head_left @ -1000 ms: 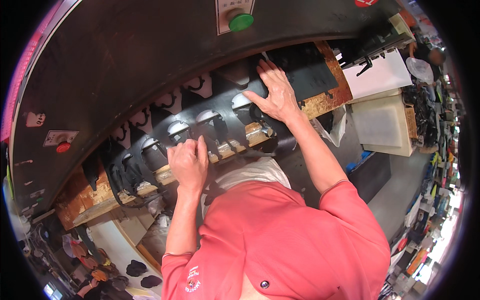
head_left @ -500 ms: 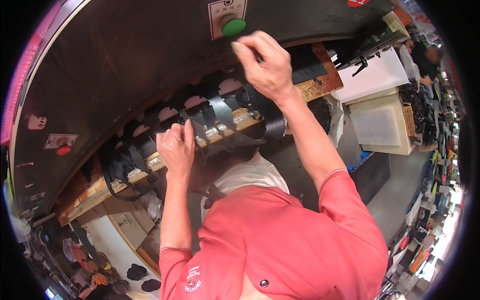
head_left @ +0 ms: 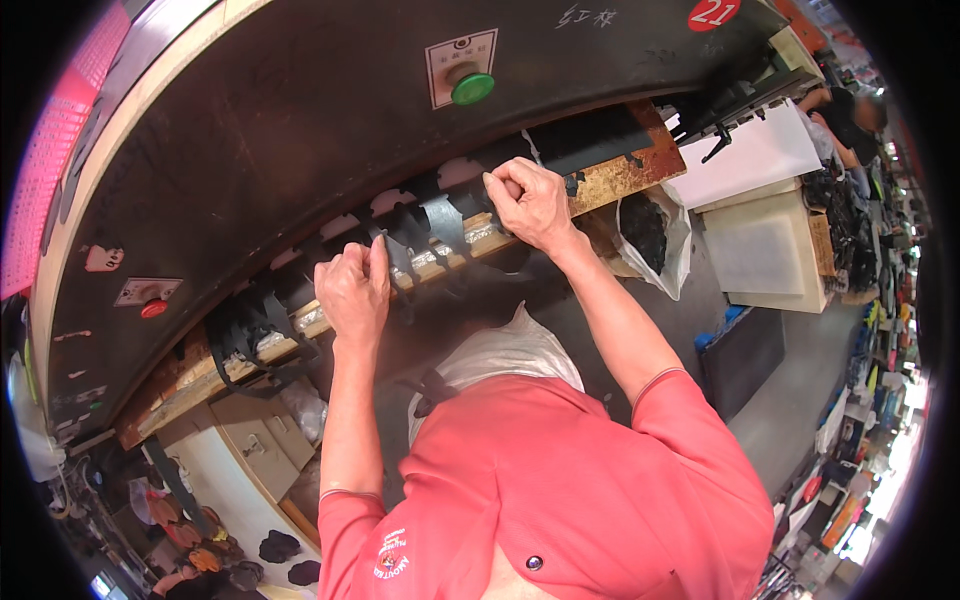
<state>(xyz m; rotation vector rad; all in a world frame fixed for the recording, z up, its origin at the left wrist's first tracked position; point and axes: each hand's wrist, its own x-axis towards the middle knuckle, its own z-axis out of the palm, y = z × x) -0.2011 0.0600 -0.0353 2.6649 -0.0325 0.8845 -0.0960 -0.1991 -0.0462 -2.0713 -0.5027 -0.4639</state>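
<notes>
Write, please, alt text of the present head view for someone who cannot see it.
A curled left hand and a curled right hand are at black sheeting with cutouts along a worn wooden board. Above, a dark machine front carries a green button and a red button.

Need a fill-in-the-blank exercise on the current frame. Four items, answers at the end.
1. The upper button on the dark machine front is coloured ____.
2. The lower button, at far left, is coloured ____.
3. Of the left hand and the right hand, the one nearer the upper button is the ____ one.
4. The loose strips left of the left hand are coloured ____.

Missing words: green; red; right; black.
</notes>
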